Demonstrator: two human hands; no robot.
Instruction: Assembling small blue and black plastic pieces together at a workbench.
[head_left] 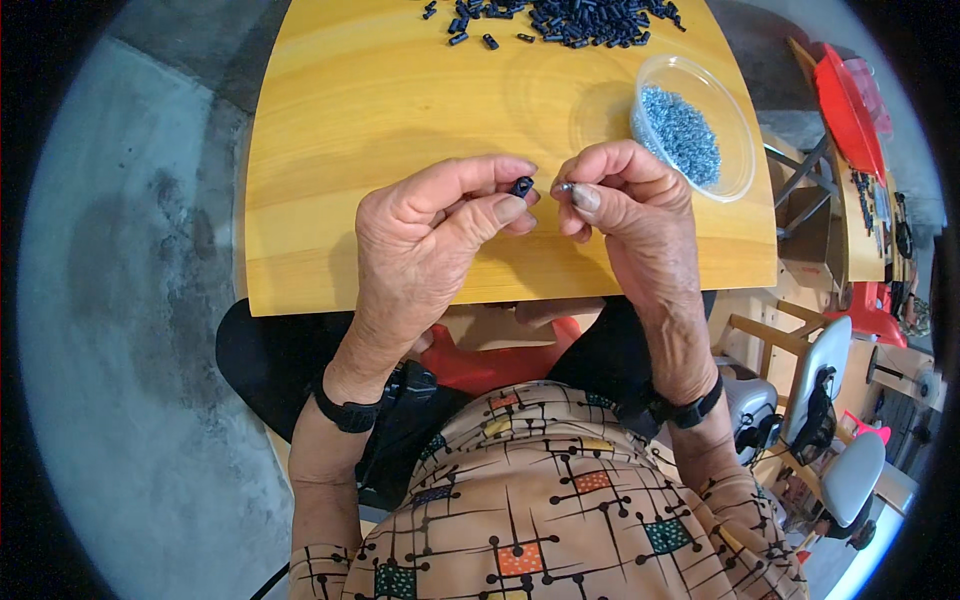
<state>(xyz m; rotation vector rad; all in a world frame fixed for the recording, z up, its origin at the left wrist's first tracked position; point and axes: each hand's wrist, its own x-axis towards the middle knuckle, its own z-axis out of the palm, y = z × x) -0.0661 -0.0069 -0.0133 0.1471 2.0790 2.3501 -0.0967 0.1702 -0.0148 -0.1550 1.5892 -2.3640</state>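
Observation:
My left hand (pixel 430 220) pinches a small dark blue plastic piece (pixel 521 187) between thumb and fingertips, its hollow end facing up. Just to its right, my right hand (pixel 635 205) holds a tiny shiny metal piece (pixel 566 187) between thumb and forefinger; it is too small to name surely. The two pieces are a short gap apart, above the yellow wooden table (pixel 400 110). Beside my right hand stands a clear round plastic tub (pixel 742 150) with many tiny silvery-blue metal pieces (pixel 680 135) in it.
A heap of short dark plastic pieces (pixel 590 20) lies at the table's far edge, a few scattered around it. To the right are a second table (pixel 862 230) with a red basin (pixel 850 110), and grey chairs (pixel 853 478). Concrete floor (pixel 130 300) stretches along the left.

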